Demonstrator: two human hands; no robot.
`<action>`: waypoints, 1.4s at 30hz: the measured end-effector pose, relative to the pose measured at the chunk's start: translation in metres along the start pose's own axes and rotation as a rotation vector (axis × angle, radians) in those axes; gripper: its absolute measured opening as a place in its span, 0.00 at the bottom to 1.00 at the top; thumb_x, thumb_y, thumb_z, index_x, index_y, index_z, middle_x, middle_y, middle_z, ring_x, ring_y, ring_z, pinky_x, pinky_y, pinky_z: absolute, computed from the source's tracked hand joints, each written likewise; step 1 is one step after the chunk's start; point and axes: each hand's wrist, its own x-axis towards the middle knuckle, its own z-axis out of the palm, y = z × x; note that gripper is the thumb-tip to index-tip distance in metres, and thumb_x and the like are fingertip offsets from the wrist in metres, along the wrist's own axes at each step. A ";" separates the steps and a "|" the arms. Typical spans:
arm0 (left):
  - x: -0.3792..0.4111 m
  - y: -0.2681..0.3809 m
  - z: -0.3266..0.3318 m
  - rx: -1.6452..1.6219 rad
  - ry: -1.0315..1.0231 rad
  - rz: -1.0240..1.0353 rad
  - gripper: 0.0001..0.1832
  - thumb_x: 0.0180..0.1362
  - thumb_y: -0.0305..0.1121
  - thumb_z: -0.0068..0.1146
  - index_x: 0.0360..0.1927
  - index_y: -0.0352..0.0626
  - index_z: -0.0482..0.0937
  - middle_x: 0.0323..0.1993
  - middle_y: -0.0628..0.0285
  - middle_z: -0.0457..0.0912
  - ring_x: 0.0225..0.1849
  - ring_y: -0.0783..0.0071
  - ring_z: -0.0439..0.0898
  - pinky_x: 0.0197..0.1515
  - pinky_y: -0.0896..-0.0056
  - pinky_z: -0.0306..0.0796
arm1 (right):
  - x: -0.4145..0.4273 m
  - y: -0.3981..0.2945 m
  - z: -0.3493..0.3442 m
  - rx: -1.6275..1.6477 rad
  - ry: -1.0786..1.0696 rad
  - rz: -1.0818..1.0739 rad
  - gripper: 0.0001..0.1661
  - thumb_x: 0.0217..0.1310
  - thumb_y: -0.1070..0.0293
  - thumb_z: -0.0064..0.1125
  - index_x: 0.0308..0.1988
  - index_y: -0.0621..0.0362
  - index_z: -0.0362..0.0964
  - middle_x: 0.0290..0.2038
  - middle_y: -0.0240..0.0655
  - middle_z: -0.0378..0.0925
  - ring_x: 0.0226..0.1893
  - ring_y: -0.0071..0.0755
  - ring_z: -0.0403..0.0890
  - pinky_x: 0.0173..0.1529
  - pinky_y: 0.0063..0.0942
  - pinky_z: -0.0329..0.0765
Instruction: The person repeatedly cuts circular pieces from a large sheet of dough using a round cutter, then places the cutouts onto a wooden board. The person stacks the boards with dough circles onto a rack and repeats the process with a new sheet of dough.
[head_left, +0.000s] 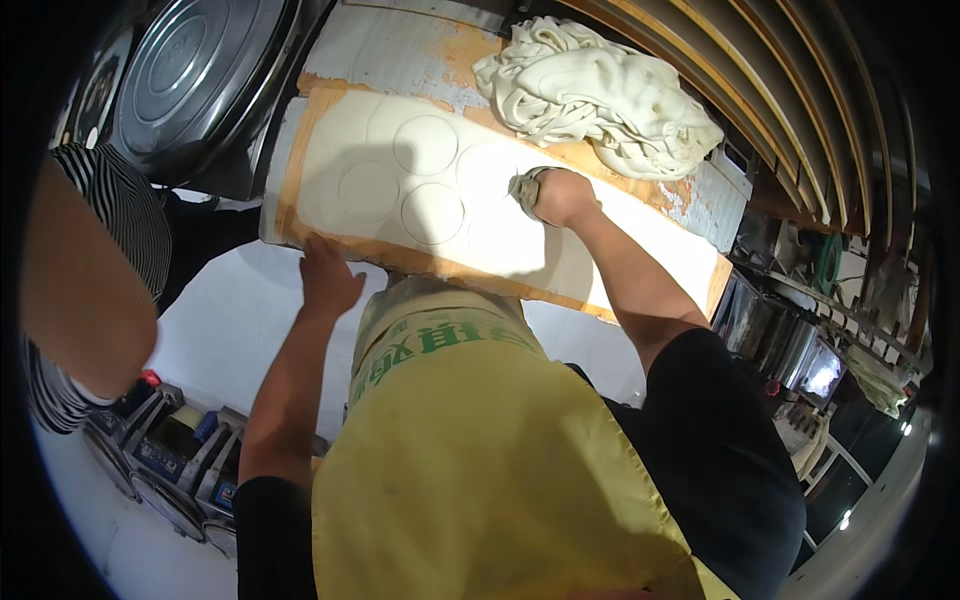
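Observation:
A long sheet of rolled dough covers most of the wooden board before me. Several round outlines are cut into its left and middle parts. My right hand grips a round metal cutter over the brightly lit middle of the sheet; whether its rim presses into the dough I cannot tell. At the board's near left edge rests my left hand, its fingers on the rim, its thumb apart and nothing held. Beyond the sheet lies a large heap of dough, partly in folded strips.
Wooden racks rise at the far right. A large round metal lid is at the far left. On the left, another person's arm and striped clothing come close. Metal pots stand to the right. A yellow apron covers my front.

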 end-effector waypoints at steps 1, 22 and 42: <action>-0.005 0.009 0.000 -0.043 -0.046 0.049 0.54 0.48 0.47 0.71 0.68 0.21 0.54 0.70 0.27 0.50 0.73 0.29 0.49 0.69 0.39 0.56 | -0.002 0.000 0.003 0.039 -0.001 0.056 0.24 0.61 0.49 0.51 0.45 0.54 0.82 0.43 0.45 0.84 0.46 0.50 0.83 0.52 0.41 0.78; 0.009 0.035 -0.014 0.234 -0.311 0.143 0.64 0.48 0.59 0.67 0.67 0.10 0.49 0.68 0.15 0.50 0.73 0.21 0.45 0.76 0.39 0.39 | -0.082 0.048 0.028 0.188 -0.184 -0.208 0.23 0.40 0.60 0.67 0.41 0.57 0.83 0.36 0.50 0.84 0.38 0.52 0.84 0.48 0.41 0.80; 0.007 0.061 -0.035 0.193 -0.385 0.015 0.63 0.46 0.58 0.69 0.68 0.13 0.52 0.68 0.16 0.50 0.75 0.24 0.42 0.77 0.50 0.45 | -0.130 0.115 0.046 0.144 -0.019 0.016 0.16 0.51 0.58 0.60 0.37 0.56 0.82 0.38 0.48 0.84 0.41 0.53 0.84 0.49 0.42 0.80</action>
